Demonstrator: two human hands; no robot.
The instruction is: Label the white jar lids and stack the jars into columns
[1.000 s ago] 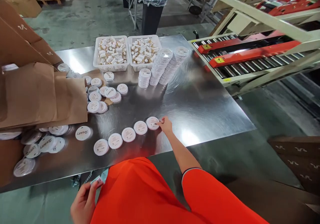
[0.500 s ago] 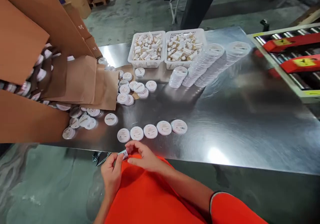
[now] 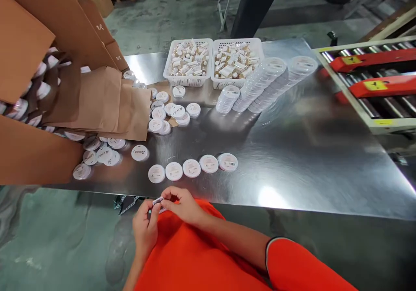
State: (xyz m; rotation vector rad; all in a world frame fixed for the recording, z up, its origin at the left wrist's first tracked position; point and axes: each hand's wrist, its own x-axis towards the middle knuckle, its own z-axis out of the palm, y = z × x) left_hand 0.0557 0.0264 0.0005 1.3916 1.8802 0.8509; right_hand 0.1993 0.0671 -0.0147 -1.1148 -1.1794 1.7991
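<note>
Close to my body, just below the table's front edge, my left hand pinches a small white piece with dark printing, which looks like a barcode label. My right hand meets it from the other side, thumb and forefinger closed on the piece's right end. Under the fingers a pale edge shows, mostly hidden. On the steel table just beyond my hands, several round white-lidded containers lie in a row, printed sides up. A single round container lettered "beauty" sits left of that row.
Brown cardboard boxes at left spill more round containers. Two white baskets of small bottles stand at the back, beside leaning stacks of clear round containers. A roller conveyor with red bars adjoins the steel table at right.
My right hand's fingers have come onto the small piece, from slightly apart to touching it. The piece has turned, its barcode face now seen more edge-on. The view has shifted slightly.
</note>
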